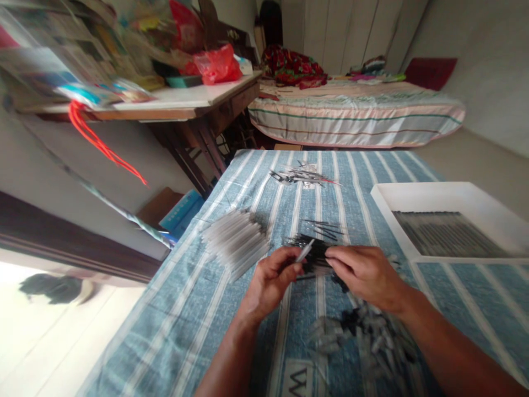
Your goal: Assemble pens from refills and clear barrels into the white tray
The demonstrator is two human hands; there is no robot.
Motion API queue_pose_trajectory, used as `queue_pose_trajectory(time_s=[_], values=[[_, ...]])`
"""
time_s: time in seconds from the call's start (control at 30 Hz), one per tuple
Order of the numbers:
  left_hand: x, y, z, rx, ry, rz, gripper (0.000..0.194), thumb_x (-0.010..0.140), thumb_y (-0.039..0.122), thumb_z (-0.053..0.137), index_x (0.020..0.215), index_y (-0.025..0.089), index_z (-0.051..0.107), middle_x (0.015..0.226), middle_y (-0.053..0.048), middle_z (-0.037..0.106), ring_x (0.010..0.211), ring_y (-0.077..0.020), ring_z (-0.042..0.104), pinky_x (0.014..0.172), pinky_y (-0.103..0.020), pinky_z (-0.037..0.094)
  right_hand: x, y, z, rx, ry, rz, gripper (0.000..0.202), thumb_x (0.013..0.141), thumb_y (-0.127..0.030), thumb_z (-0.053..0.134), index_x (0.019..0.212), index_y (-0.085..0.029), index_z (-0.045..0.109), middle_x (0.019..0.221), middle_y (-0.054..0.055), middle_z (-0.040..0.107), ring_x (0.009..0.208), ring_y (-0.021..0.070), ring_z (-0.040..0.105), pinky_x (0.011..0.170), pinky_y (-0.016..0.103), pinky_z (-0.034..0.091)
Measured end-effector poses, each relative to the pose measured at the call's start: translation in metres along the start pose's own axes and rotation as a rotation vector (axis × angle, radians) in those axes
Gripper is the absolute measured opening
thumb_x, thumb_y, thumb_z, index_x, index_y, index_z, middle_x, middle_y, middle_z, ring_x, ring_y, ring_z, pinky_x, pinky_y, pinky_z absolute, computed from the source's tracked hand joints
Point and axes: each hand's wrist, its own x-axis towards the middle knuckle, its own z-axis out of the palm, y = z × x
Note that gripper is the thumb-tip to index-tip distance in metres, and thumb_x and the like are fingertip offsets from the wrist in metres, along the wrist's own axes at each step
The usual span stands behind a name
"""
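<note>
My left hand (275, 275) pinches a whitish translucent pen barrel (305, 250), its tip slanting up to the right. Beside it, my right hand (363, 273) has thumb and fingertips pressed together; what they hold, if anything, cannot be made out. Under and between both hands lies a pile of thin black sticks like pen refills (309, 242), partly hidden by the fingers. To the left, a stack of pale translucent tubes (235, 242) lies side by side. Nearer to me, below my right hand, spreads a blurred heap of small grey and black pieces (380, 336).
A white box (438, 190) at the right holds rows of dark-cored pens (448, 234). Loose thin pieces (300, 175) lie at the far end of the blue striped tablecloth (165, 331). Beyond are a cluttered desk (177, 105) at left and a bed (355, 121).
</note>
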Motion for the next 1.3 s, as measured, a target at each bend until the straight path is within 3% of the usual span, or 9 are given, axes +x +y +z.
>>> queue_pose_trajectory(time_s=[0.17, 0.4, 0.7, 0.9, 1.03, 1.3], values=[[-0.001, 0.002, 0.001, -0.245, 0.051, -0.026, 0.015, 0.081, 0.026, 0.061, 0.091, 0.014, 0.062, 0.069, -0.001, 0.06, 0.062, -0.0107, 0.052, 0.059, -0.021, 0.043, 0.006, 0.004, 0.002, -0.182, -0.457, 0.154, 0.017, 0.083, -0.028, 0.055, 0.079, -0.02, 0.069, 0.075, 0.007, 0.072, 0.072, 0.0217, 0.067, 0.059, 0.025, 0.038], [-0.001, 0.005, 0.005, -0.255, 0.033, -0.05, 0.015, 0.079, 0.025, 0.063, 0.089, 0.014, 0.062, 0.076, -0.002, 0.062, 0.064, -0.0108, 0.054, 0.056, -0.02, 0.043, 0.011, -0.007, 0.016, -0.259, -0.545, 0.112, 0.022, 0.084, -0.018, 0.048, 0.082, -0.017, 0.07, 0.082, 0.013, 0.073, 0.076, 0.0258, 0.069, 0.061, 0.028, 0.043], [-0.001, 0.001, 0.006, -0.197, -0.036, -0.101, 0.017, 0.079, 0.03, 0.062, 0.088, 0.016, 0.063, 0.073, -0.002, 0.061, 0.063, -0.0121, 0.053, 0.055, -0.022, 0.043, 0.009, -0.005, 0.016, -0.161, -0.501, 0.09, 0.024, 0.079, -0.009, 0.047, 0.074, -0.016, 0.069, 0.077, 0.011, 0.072, 0.073, 0.0226, 0.068, 0.06, 0.026, 0.04], [0.0, -0.001, 0.005, -0.153, -0.08, -0.104, 0.018, 0.08, 0.03, 0.061, 0.087, 0.014, 0.063, 0.069, -0.001, 0.059, 0.062, -0.0119, 0.052, 0.056, -0.023, 0.041, 0.008, 0.012, 0.012, 0.447, -0.197, 0.136, 0.016, 0.076, -0.014, 0.051, 0.073, -0.016, 0.067, 0.063, 0.0, 0.063, 0.058, 0.0114, 0.057, 0.055, 0.02, 0.038], [-0.001, 0.0, 0.006, -0.149, -0.114, -0.105, 0.019, 0.08, 0.03, 0.061, 0.087, 0.012, 0.063, 0.068, -0.001, 0.058, 0.061, -0.0112, 0.05, 0.056, -0.023, 0.039, 0.005, 0.016, 0.011, 0.816, -0.101, 0.215, 0.015, 0.077, -0.027, 0.059, 0.073, -0.014, 0.066, 0.056, -0.001, 0.059, 0.049, 0.0104, 0.053, 0.048, 0.02, 0.04], [-0.003, 0.001, 0.007, -0.163, -0.156, -0.1, 0.018, 0.081, 0.028, 0.06, 0.088, 0.012, 0.063, 0.07, -0.001, 0.058, 0.063, -0.0118, 0.05, 0.058, -0.024, 0.039, 0.004, 0.014, 0.007, 0.912, 0.028, 0.098, 0.008, 0.077, -0.023, 0.064, 0.075, -0.015, 0.065, 0.061, 0.001, 0.064, 0.053, 0.0103, 0.056, 0.051, 0.019, 0.043]])
